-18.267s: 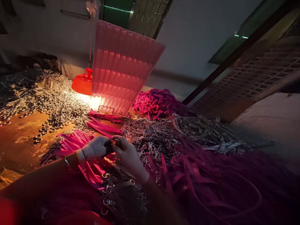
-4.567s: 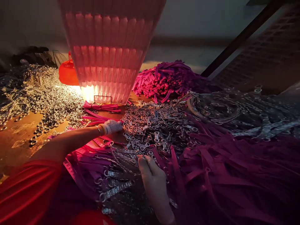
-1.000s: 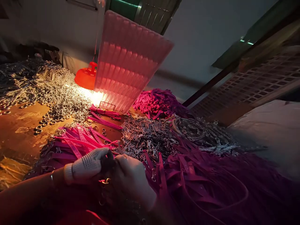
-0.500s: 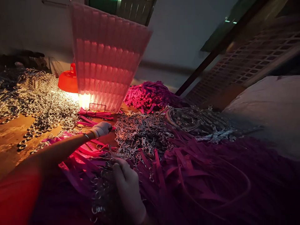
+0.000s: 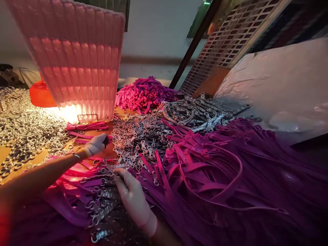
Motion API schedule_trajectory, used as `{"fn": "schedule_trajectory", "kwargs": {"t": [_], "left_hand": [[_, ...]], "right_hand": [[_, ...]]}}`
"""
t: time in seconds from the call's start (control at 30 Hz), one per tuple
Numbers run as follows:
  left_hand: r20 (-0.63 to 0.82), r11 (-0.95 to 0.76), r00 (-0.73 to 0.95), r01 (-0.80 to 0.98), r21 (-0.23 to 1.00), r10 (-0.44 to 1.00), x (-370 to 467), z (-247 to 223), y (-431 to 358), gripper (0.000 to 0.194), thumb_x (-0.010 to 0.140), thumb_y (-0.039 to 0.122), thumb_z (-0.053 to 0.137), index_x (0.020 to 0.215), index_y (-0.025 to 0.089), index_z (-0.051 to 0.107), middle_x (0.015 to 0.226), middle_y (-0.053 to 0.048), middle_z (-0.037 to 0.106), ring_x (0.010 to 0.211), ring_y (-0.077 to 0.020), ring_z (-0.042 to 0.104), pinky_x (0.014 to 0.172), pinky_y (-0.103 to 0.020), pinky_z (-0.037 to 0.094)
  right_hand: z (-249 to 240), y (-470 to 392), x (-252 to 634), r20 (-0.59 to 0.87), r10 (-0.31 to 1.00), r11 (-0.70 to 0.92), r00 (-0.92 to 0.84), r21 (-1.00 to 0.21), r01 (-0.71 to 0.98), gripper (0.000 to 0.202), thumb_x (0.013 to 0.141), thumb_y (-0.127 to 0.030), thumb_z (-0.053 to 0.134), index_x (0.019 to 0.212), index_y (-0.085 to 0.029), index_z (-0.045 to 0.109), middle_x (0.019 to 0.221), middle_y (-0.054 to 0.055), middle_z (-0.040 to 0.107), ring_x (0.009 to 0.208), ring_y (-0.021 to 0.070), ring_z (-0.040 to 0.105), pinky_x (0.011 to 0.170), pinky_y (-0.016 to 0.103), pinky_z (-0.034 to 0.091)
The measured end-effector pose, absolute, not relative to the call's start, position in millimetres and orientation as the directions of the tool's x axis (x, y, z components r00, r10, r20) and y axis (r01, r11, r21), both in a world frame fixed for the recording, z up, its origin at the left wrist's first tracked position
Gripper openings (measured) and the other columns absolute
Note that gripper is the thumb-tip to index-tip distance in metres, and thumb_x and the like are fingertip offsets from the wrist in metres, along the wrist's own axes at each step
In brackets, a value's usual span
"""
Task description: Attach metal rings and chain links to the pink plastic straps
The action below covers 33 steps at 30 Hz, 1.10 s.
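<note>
My left hand [image 5: 96, 144], in a knitted glove with dark fingertips, reaches over the tabletop beside pink straps [image 5: 87, 125]. Its fingers are bent together; what they hold, if anything, is hidden. Nearer to me, my right hand [image 5: 133, 198], in a pale glove, has thumb and forefinger closed on a metal piece [image 5: 112, 166]. Left of and below it lie rows of silver clasps [image 5: 102, 205] on dark straps. A heap of metal clasps [image 5: 143, 136] lies beyond my hands. Long magenta straps [image 5: 205, 164] spread across the right side.
Loose metal rings [image 5: 36, 133] cover the left tabletop. An orange lamp [image 5: 42, 94] glows behind a ribbed translucent panel [image 5: 84, 65]. Farther back are a magenta strap pile [image 5: 146, 92] and silver chain-like strips [image 5: 189, 111]. A large pale plastic-covered bundle [image 5: 279, 85] stands at right.
The camera view has turned to the right, so the lamp, panel and heaps appear farther left. Both hands keep nearly the same places relative to the heaps.
</note>
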<state>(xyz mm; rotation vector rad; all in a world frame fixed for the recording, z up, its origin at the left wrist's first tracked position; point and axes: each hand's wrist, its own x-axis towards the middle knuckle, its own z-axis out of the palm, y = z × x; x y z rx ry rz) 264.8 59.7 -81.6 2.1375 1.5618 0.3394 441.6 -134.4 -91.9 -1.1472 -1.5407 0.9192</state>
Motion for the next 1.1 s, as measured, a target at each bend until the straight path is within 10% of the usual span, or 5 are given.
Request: {"fn": "schedule_trajectory", "kwargs": {"t": [0.3, 0.57, 0.9, 1.1], "left_hand": [[-0.262, 0.151, 0.28, 0.363, 0.919, 0.924, 221, -23, -91, 0.038, 0.09, 0.056, 0.056, 0.08, 0.02, 0.052, 0.049, 0.008, 0.042, 0.039, -0.0072, 0.033, 0.038, -0.019, 0.024], [-0.058, 0.004, 0.112, 0.436, 0.9, 0.992, 220, -35, -131, 0.034, 0.089, 0.047, 0.054, 0.077, 0.017, 0.059, 0.055, 0.003, 0.053, 0.045, -0.008, 0.04, 0.044, -0.02, 0.029], [0.006, -0.24, 0.376, 0.58, 0.779, 0.927, 201, -42, -146, 0.025, 0.09, 0.031, 0.048, 0.087, 0.015, 0.067, 0.078, -0.004, 0.07, 0.068, -0.0156, 0.058, 0.062, -0.025, 0.046], [0.172, -0.354, 0.335, 0.619, 0.701, 0.926, 203, -59, -150, 0.024, 0.083, 0.021, 0.051, 0.095, 0.014, 0.069, 0.098, -0.01, 0.074, 0.087, -0.0217, 0.064, 0.085, -0.033, 0.049]], "right_hand": [[-73, -112, 406, 0.394, 0.897, 0.433, -0.201, -0.691, 0.578, 0.025, 0.1, -0.027, 0.048, 0.117, -0.022, 0.066, 0.098, 0.005, 0.076, 0.088, 0.0192, 0.071, 0.077, 0.027, 0.047], [-71, -137, 391, 0.467, 0.814, 0.534, -0.345, -0.367, 0.762, 0.022, 0.101, -0.02, 0.045, 0.11, -0.021, 0.065, 0.086, 0.003, 0.071, 0.073, 0.0168, 0.064, 0.063, 0.028, 0.035], [-81, -151, 385, 0.623, 0.66, 0.588, -0.42, -0.081, 0.805, 0.024, 0.094, -0.011, 0.045, 0.111, -0.017, 0.061, 0.076, 0.003, 0.064, 0.063, 0.0193, 0.056, 0.058, 0.033, 0.029], [-79, -153, 383, 0.566, 0.707, 0.597, -0.424, -0.157, 0.786, 0.018, 0.094, -0.013, 0.048, 0.104, -0.018, 0.063, 0.077, 0.003, 0.066, 0.064, 0.0185, 0.059, 0.058, 0.032, 0.033]]}}
